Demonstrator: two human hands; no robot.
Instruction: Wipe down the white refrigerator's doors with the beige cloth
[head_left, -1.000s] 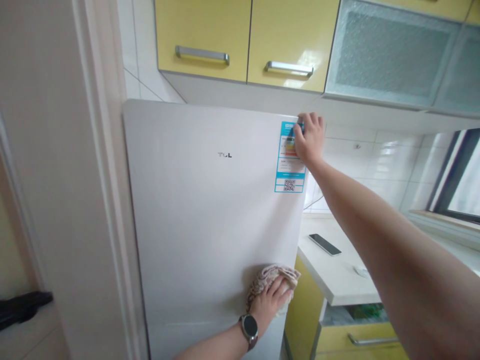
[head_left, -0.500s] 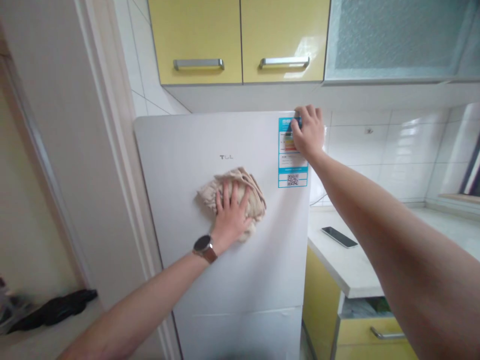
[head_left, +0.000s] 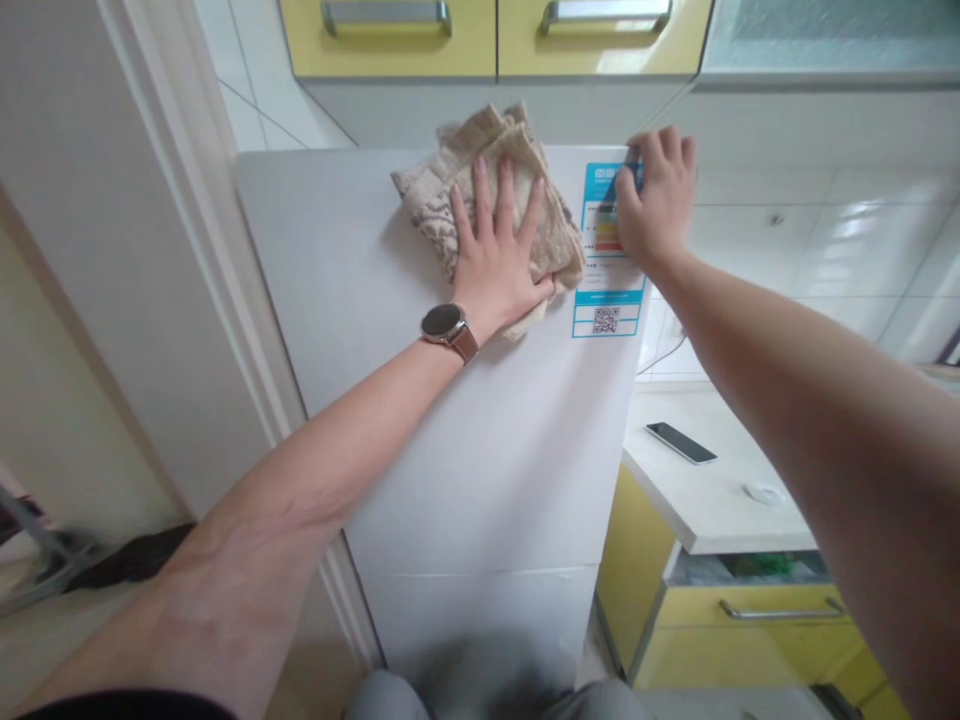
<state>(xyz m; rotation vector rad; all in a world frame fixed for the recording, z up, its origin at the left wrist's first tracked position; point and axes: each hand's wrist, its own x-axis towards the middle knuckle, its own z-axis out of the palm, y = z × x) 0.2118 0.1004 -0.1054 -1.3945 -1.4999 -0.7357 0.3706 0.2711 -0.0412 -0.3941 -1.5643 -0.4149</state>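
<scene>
Up the refrigerator door [head_left: 480,450] the left hand [head_left: 499,265] has travelled since half a second ago, from the middle of the panel to its top edge, taking the cloth [head_left: 439,195] with it; the right hand [head_left: 652,210] has kept its place at the door's top right corner.

The left grip is spread flat, fingers splayed and pointing up, palm pressing the beige patterned cloth against the white door. The cloth bunches out past the fingertips and to either side of the palm, and its upper folds rise just above the door's top edge. A wristwatch [head_left: 448,327] with a brown strap sits just behind this grip.

The right grip is closed on the door's corner: fingers hooked over the top edge, thumb on the front face. It covers the upper part of a blue-bordered energy label [head_left: 607,300], which lies between the two grips, and the cloth's right edge overlaps that label's left side.

Below the right grip, well apart from it, a pale counter [head_left: 712,520] carries a dark phone [head_left: 681,442] and a small white round object [head_left: 763,492]. Above both grips run yellow wall cabinets [head_left: 390,50].
</scene>
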